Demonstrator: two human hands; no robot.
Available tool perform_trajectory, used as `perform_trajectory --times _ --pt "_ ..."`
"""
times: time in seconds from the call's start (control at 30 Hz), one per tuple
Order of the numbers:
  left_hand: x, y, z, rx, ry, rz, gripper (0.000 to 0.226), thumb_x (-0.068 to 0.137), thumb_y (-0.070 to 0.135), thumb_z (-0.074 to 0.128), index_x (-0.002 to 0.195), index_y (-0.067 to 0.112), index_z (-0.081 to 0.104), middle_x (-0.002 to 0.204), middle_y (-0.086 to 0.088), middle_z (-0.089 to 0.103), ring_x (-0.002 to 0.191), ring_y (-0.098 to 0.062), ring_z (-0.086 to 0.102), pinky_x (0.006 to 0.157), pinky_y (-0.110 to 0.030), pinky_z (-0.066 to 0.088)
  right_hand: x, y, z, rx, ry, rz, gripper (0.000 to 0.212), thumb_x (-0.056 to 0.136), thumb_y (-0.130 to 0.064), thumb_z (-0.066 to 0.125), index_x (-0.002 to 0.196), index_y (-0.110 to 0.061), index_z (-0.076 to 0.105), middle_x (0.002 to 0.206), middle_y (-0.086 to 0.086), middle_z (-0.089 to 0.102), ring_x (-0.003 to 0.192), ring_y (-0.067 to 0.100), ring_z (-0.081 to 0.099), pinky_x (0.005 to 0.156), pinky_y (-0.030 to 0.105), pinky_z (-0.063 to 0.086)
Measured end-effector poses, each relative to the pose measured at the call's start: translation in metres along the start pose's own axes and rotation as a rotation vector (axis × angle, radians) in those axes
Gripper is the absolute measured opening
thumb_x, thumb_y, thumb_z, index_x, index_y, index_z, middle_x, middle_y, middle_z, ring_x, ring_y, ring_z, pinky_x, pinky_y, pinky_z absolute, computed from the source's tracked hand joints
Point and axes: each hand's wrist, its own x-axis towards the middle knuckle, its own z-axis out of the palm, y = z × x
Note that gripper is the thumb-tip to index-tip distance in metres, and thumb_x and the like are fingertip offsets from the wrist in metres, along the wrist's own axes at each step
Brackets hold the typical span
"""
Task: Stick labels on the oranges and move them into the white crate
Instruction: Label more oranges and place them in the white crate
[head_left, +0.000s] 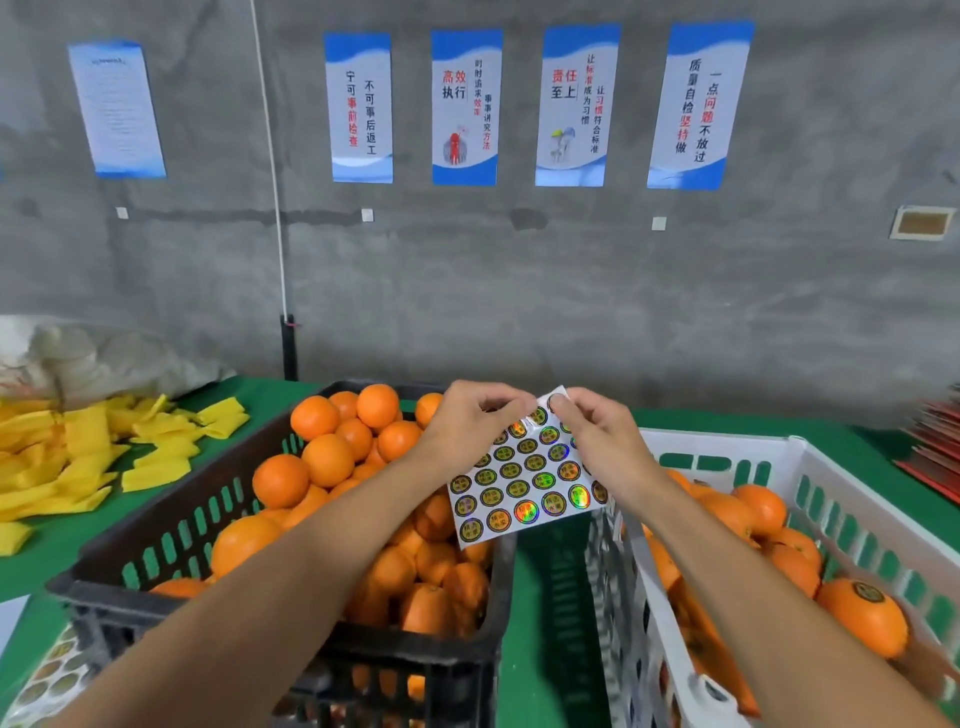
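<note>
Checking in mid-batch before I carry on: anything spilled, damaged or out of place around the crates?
Nothing stands out. Both hands, left and right, pinch the holographic round-label sheet above the black plastic crate of oranges; the white plastic crate holds a labelled orange.

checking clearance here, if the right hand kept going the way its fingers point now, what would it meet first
The right hand points up and left, its fingertips pinching the top of the label sheet. Straight on, it would likely meet the left hand gripping the same edge; depth looks about equal, though one view cannot confirm it.
</note>
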Motion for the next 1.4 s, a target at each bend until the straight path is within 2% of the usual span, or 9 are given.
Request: perform_trajectory --times 0.1,0.23,0.37,0.5,0.57,0.73,0.93,1.17,1.4 --pt "-0.002 -0.004 -0.002 -0.037 -0.022 -0.066 0.015 0.097 0.024 0.069 0.104 0.017 0.080 0.092 0.007 0.079 0.083 -0.012 0.076 0.069 -0.021 0.057 0.001 0.006 0.001 -0.052 -0.020 0.004 0.024 0.108 -0.031 0.049 0.098 -0.021 0.069 0.092 -0.003 0.079 0.079 0.015 0.078 0.062 0.028 0.060" --pt "0.002 -0.010 -0.005 -0.107 0.072 -0.173 0.013 0.095 0.022 0.071 0.097 0.014 0.081 0.088 0.002 0.079 0.084 -0.016 0.075 0.073 -0.027 0.058 0.004 0.012 -0.001 -0.102 -0.019 0.041 0.027 0.107 -0.032 0.050 0.095 -0.016 0.069 0.088 0.000 0.079 0.079 0.019 0.077 0.069 0.037 0.063" --pt "0.000 -0.033 -0.025 0.134 0.187 -0.133 0.014 0.095 0.013 0.070 0.083 0.013 0.076 0.082 -0.003 0.074 0.079 -0.018 0.066 0.076 -0.033 0.052 0.008 0.028 -0.006 -0.452 0.268 0.004 0.035 0.108 -0.029 0.045 0.084 -0.008 0.058 0.076 0.012 0.065 0.077 0.036 0.064 0.064 0.043 0.053" --pt "-0.017 -0.050 -0.031 0.553 -0.168 -0.237 0.017 0.092 0.015 0.072 0.076 0.011 0.073 0.080 -0.002 0.073 0.078 -0.019 0.066 0.066 -0.028 0.052 0.007 0.034 -0.013 -0.568 0.374 0.024 0.032 0.109 -0.031 0.042 0.087 -0.013 0.057 0.080 0.007 0.063 0.079 0.031 0.061 0.065 0.038 0.047" --pt "-0.025 -0.053 -0.028 0.632 -0.402 -0.385 0.018 0.090 0.006 0.070 0.073 0.012 0.068 0.072 -0.005 0.069 0.068 -0.019 0.065 0.056 -0.024 0.050 0.006 0.034 -0.010 -0.598 0.339 0.026 0.032 0.109 -0.032 0.041 0.090 -0.013 0.058 0.084 0.009 0.065 0.081 0.031 0.061 0.068 0.040 0.051" --pt "-0.040 -0.048 -0.024 0.703 -0.774 -0.640 0.013 0.084 0.007 0.083 0.087 -0.003 0.074 0.076 -0.015 0.072 0.059 -0.016 0.069 0.060 -0.027 0.061 0.005 0.032 -0.008 -0.575 0.327 0.013 0.032 0.108 -0.033 0.043 0.088 -0.014 0.059 0.083 0.009 0.065 0.080 0.032 0.060 0.066 0.038 0.047" --pt "-0.046 -0.041 -0.016 0.763 -0.868 -0.779 0.029 0.084 0.008 0.082 0.104 -0.011 0.073 0.103 -0.027 0.075 0.088 -0.030 0.077 0.084 -0.041 0.063 0.001 0.030 -0.009 -0.541 0.320 0.036 0.031 0.108 -0.033 0.045 0.089 -0.014 0.062 0.087 0.007 0.069 0.078 0.025 0.066 0.071 0.043 0.059" --pt "-0.043 -0.028 -0.004 0.691 -0.895 -0.844 0.024 0.091 0.014 0.074 0.107 -0.004 0.074 0.090 -0.011 0.077 0.093 -0.029 0.074 0.075 -0.036 0.064 0.002 0.031 -0.006 -0.530 0.306 0.050 0.034 0.107 -0.034 0.045 0.084 -0.014 0.060 0.082 0.005 0.068 0.076 0.023 0.068 0.069 0.046 0.060" --pt "-0.057 -0.045 0.023 0.923 -1.032 -0.921 0.058 0.096 0.023 0.070 0.141 -0.004 0.047 0.143 -0.026 0.051 0.125 -0.039 0.061 0.102 -0.045 0.055 0.004 0.036 -0.006 -0.533 0.298 0.056 0.034 0.107 -0.034 0.046 0.080 -0.017 0.057 0.075 0.000 0.065 0.068 0.014 0.063 0.053 0.028 0.043"
